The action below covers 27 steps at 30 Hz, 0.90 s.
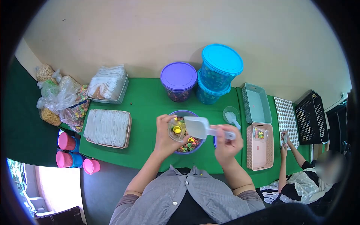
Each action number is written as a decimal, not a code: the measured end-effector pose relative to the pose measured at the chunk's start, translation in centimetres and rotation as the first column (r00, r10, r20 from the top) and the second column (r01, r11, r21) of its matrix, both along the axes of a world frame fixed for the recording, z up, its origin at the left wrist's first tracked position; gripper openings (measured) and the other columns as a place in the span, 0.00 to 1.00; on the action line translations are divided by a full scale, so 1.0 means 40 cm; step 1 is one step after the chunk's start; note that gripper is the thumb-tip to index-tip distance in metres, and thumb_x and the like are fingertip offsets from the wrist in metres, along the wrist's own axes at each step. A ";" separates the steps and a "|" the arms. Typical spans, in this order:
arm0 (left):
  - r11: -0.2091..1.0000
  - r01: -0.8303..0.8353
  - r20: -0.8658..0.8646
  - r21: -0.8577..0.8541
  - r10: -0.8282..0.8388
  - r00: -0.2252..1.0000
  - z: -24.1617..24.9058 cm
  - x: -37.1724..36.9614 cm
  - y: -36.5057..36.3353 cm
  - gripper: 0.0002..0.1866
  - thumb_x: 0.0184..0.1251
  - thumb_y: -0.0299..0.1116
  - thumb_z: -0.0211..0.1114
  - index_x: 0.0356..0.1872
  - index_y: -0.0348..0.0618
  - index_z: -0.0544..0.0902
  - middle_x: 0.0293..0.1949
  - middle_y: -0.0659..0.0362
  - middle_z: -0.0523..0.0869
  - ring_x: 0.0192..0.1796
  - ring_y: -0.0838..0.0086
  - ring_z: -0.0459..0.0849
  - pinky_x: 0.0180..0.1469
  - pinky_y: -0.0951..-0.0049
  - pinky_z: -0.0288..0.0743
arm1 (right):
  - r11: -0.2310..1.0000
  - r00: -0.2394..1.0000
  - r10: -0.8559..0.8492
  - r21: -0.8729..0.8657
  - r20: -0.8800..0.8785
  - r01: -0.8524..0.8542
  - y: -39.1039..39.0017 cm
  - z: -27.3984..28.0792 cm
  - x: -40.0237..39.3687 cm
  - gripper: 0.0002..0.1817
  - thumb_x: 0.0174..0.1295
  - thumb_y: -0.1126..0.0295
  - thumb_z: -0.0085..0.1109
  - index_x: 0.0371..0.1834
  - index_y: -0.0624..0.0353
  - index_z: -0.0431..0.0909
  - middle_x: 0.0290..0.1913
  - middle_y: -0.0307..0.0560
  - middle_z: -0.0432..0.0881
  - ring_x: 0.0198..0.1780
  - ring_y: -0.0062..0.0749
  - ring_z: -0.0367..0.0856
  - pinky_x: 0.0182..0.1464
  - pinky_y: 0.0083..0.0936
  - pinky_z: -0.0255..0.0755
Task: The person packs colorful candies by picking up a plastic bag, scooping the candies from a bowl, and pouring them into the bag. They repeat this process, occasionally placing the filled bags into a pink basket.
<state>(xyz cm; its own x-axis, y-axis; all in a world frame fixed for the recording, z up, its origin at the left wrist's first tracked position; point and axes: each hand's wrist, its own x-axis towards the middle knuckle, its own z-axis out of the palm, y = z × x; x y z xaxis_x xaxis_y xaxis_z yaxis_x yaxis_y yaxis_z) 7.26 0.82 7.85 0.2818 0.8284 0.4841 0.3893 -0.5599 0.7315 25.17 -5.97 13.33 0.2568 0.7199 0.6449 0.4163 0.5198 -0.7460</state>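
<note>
Over the purple-rimmed bucket [183, 113], we note the left hand [163, 138] gripping a clear cup [176, 129], the right hand [227, 144] a white scoop [197, 127], long axis crosswise, blade toward the cup.

We see green cloth on a table [144, 92]. On the left, a gray basket [122, 96] sits behind a pink basket [129, 131]. In the middle, we spot a purple tub [179, 80], a blue tub [209, 98] and a round bowl [183, 113]. On the right, we find a small clear bowl [227, 113], two trays [259, 159] and a dotted sheet [284, 116].
</note>
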 end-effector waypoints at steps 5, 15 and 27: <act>0.908 0.302 0.645 -0.291 -0.047 0.763 -0.001 -0.038 0.015 0.46 0.52 0.45 0.79 0.63 0.46 0.54 0.53 0.50 0.74 0.58 0.62 0.78 0.62 0.61 0.73 | 0.989 0.910 -0.100 -0.139 -0.402 0.047 0.050 -0.061 0.049 0.06 0.68 0.73 0.58 0.41 0.65 0.75 0.38 0.47 0.83 0.41 0.30 0.85 0.43 0.27 0.81; 0.851 0.342 0.716 -0.397 0.054 0.696 0.002 -0.062 0.018 0.16 0.66 0.36 0.69 0.48 0.35 0.81 0.50 0.50 0.85 0.52 0.68 0.84 0.57 0.69 0.75 | 0.810 0.953 -0.109 -0.531 0.283 0.251 0.058 -0.287 0.059 0.13 0.62 0.68 0.65 0.46 0.64 0.78 0.44 0.49 0.82 0.46 0.34 0.81 0.49 0.30 0.75; 0.859 0.355 0.654 -0.369 -0.031 0.756 0.021 0.055 -0.067 0.07 0.62 0.26 0.70 0.39 0.35 0.86 0.37 0.59 0.85 0.40 0.78 0.82 0.45 0.77 0.75 | 0.940 0.895 0.139 -0.227 -0.423 -0.254 0.002 -0.104 -0.034 0.08 0.59 0.76 0.67 0.42 0.61 0.86 0.42 0.44 0.81 0.46 0.29 0.79 0.52 0.23 0.71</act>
<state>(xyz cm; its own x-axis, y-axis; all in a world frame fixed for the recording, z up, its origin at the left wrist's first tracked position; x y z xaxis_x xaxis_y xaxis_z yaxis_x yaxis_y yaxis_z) 9.45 -1.87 8.69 0.2410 0.9501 0.1980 -0.3070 -0.1189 0.9443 23.81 -5.91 9.19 0.2834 0.9131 0.2931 -0.0326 0.3146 -0.9487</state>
